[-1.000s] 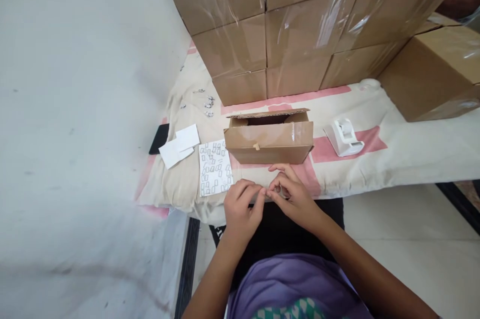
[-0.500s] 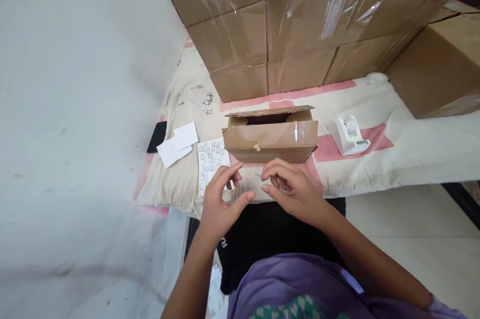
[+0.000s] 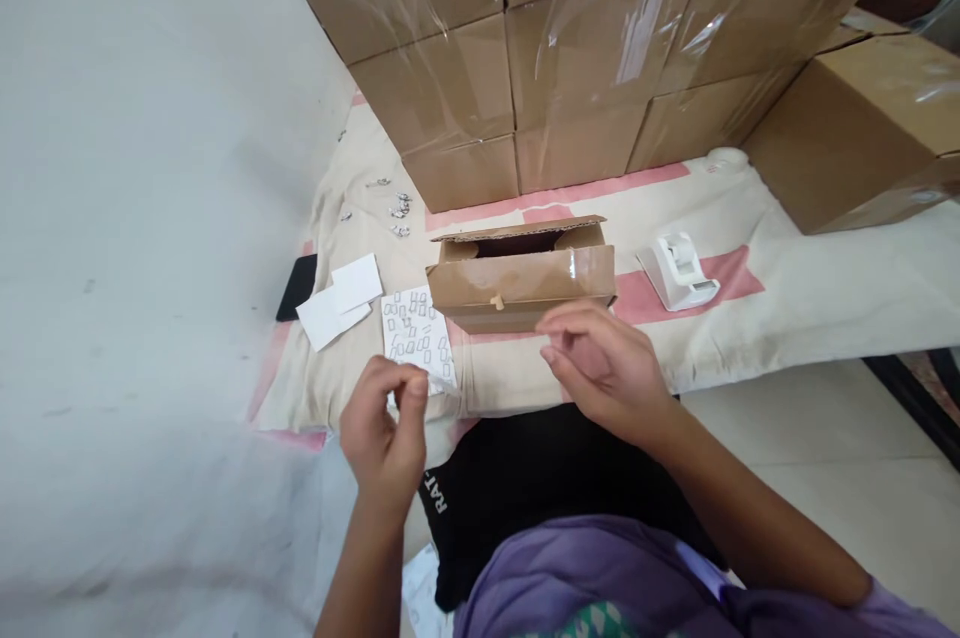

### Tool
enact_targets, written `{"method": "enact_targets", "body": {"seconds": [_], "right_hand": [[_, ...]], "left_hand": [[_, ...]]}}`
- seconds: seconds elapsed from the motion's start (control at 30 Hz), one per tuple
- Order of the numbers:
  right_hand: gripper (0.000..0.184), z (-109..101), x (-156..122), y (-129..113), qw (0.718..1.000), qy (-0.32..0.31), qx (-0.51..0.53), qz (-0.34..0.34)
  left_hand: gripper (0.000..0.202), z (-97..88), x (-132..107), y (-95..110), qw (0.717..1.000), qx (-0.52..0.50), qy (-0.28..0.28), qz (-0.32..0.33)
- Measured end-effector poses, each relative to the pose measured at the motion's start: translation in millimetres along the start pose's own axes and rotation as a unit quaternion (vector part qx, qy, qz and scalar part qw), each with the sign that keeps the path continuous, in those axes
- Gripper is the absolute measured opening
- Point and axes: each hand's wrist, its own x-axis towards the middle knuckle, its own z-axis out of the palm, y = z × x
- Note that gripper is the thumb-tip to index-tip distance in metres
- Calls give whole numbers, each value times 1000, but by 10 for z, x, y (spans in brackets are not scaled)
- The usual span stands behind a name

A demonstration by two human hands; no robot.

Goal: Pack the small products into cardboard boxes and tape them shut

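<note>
My left hand is closed in a pinch over the front edge of the bed-like surface. From its fingertips a thin clear strip, which looks like sticky tape, reaches to the right. My right hand hovers by the front right corner of a small brown cardboard box, thumb and fingers curved and apart, with nothing visible between them. The box stands with its top flap partly raised, a dark gap showing behind the front. Left of it lies a paper sheet with small drawn rectangles, just beyond my left hand.
A white tape dispenser sits right of the box. Blank white papers, a black phone-like slab and crumpled silvery bits lie at left. Wrapped cartons stand stacked behind; another carton is at right.
My hands have moved apart. The left went left and down and closed into a pinch, with the clear strip now showing; the right shifted slightly right. The whole view shifted a little.
</note>
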Motion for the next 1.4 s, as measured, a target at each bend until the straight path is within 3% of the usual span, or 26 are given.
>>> {"method": "enact_targets", "body": {"seconds": [0.07, 0.2, 0.3, 0.47, 0.6, 0.77, 0.93, 1.1, 1.23, 1.4], "right_hand": [[26, -93, 232, -39, 985, 14, -139, -104], [51, -86, 606, 48, 935, -52, -329, -117], [51, -18, 642, 191, 916, -116, -368, -112], [52, -11, 573, 281, 910, -120, -381, -111], [52, -28, 599, 252, 909, -119, -384, -114], [52, -11, 603, 241, 912, -120, -376, -109], [53, 11, 605, 256, 917, -120, -365, -105], [53, 15, 609, 231, 914, -118, -373, -104], [54, -3, 609, 247, 916, -112, -368, -114], [52, -14, 631, 319, 922, -104, -354, -119]], "left_hand": [[17, -5, 179, -51, 998, -30, -42, -38], [20, 93, 620, -143, 984, -32, -159, -69], [21, 200, 954, -168, 967, 1, -253, -35], [22, 382, 1338, -252, 934, 73, -350, -15], [19, 511, 1456, -400, 928, 83, -362, -32], [30, 543, 1459, -461, 903, 100, -407, -96], [76, 596, 1427, -539, 911, 71, -382, -136], [51, 807, 1343, -744, 940, 66, -316, -111], [49, 827, 1310, -839, 956, 60, -270, -102], [71, 691, 1357, -766, 918, 7, -354, -177]]}}
